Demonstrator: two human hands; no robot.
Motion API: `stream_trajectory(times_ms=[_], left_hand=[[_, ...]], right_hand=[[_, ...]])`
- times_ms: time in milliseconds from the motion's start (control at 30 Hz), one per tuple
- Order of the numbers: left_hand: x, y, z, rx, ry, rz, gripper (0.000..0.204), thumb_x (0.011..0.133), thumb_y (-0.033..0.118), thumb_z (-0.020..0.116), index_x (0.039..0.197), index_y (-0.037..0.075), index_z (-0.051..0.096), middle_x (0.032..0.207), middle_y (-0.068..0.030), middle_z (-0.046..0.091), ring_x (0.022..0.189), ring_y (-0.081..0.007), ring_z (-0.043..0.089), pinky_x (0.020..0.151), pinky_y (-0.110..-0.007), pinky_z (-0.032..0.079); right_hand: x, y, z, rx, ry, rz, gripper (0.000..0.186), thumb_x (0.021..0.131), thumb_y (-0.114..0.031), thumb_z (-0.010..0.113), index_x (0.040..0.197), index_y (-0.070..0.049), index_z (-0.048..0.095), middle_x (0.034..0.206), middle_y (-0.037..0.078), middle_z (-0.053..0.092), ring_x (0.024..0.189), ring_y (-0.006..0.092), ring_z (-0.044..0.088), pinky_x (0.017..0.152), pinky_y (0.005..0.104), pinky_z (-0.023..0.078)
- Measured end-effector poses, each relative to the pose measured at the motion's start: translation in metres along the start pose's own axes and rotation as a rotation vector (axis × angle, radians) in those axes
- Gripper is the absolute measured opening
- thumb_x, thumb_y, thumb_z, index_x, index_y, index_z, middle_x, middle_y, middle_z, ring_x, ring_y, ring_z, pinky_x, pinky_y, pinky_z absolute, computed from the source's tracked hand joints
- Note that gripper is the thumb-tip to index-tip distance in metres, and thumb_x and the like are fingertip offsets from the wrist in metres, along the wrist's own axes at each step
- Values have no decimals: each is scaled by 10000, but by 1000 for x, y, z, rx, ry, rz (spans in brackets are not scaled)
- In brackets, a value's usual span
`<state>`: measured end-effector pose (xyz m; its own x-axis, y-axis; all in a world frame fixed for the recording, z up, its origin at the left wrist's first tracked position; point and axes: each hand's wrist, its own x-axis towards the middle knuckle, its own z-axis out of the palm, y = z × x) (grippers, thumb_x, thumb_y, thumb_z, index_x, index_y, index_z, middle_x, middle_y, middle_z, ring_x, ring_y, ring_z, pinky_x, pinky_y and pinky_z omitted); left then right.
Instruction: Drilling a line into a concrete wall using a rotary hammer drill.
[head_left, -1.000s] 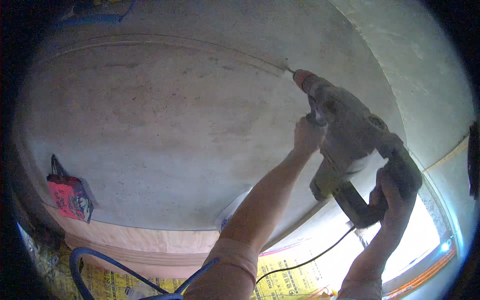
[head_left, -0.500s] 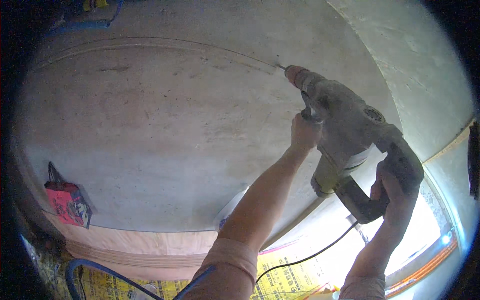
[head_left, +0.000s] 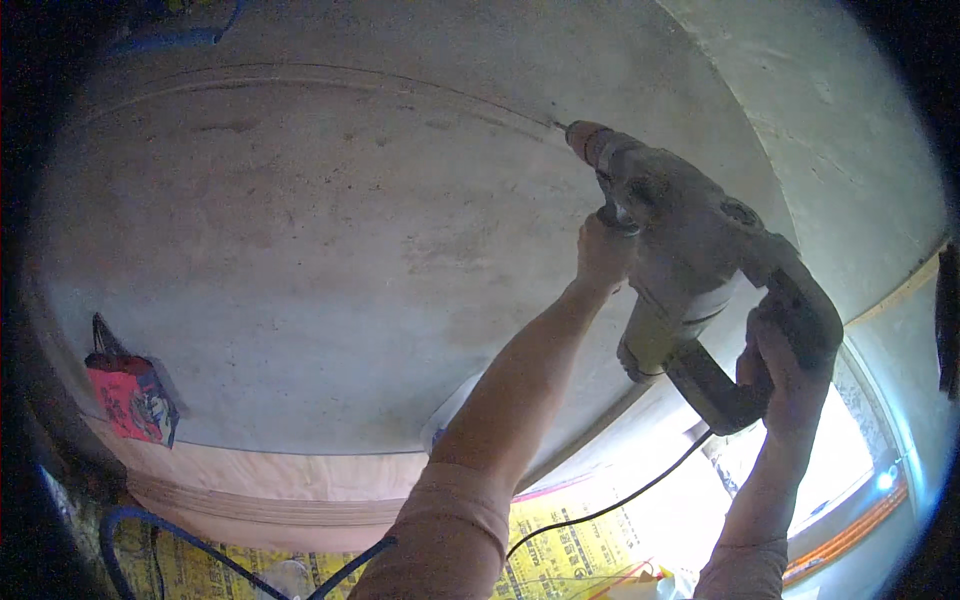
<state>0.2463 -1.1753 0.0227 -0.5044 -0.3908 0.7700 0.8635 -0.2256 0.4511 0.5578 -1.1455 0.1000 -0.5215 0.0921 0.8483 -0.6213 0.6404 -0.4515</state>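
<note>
A dusty grey hammer drill points up and to the left, its bit tip pressed against the bare concrete ceiling along a thin curved line. My left hand grips the side handle just behind the chuck. My right hand is wrapped around the dark rear grip. A black power cord hangs from the drill's handle down toward the lower left.
A red bag-like object hangs at the left edge of the ceiling slab. Wooden formwork boards and yellow printed sheeting run below. A blue hose loops at lower left. A bright window opening is at right.
The drill and both hands have shifted slightly left and up, the bit staying at the ceiling line. The view has tilted a little.
</note>
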Motion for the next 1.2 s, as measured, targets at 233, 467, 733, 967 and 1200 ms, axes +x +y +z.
stream_trajectory(times_ms=[233,467,733,967,1200], left_hand=[[-13,33,1,-214,-50,-199,315,826,276,661,903,-29,661,739,-185,684,717,-341,683,622,-418,499],[-11,-6,25,-411,49,79,292,854,257,636,940,-21,647,726,-164,671,644,-350,639,625,-427,491],[-15,0,26,-586,-24,-237,281,871,256,651,905,-21,621,829,-172,671,786,-262,647,656,-398,486],[0,-7,23,-569,-92,-339,295,866,276,635,892,-18,621,827,-179,670,798,-283,652,645,-409,481],[-3,9,21,-309,-68,-195,205,854,204,588,868,2,618,788,-203,657,794,-389,639,727,-491,474]], right_hand=[[-4,7,-5,-19,-47,12,357,818,-119,696,1147,-19,600,677,4,574,468,75,528,399,224,411],[-9,4,-5,-67,-11,-9,371,822,-96,697,1168,-14,590,700,12,594,467,77,530,406,217,419],[-6,-5,-1,-43,-3,75,249,793,-144,757,977,-58,613,676,-9,583,501,79,529,464,229,417],[0,13,-2,-61,-60,-46,347,845,-79,662,1170,9,579,680,23,594,461,65,533,397,213,411],[-1,11,-3,-98,-30,-89,376,837,-80,678,1183,22,571,673,31,595,455,76,537,384,217,402]])
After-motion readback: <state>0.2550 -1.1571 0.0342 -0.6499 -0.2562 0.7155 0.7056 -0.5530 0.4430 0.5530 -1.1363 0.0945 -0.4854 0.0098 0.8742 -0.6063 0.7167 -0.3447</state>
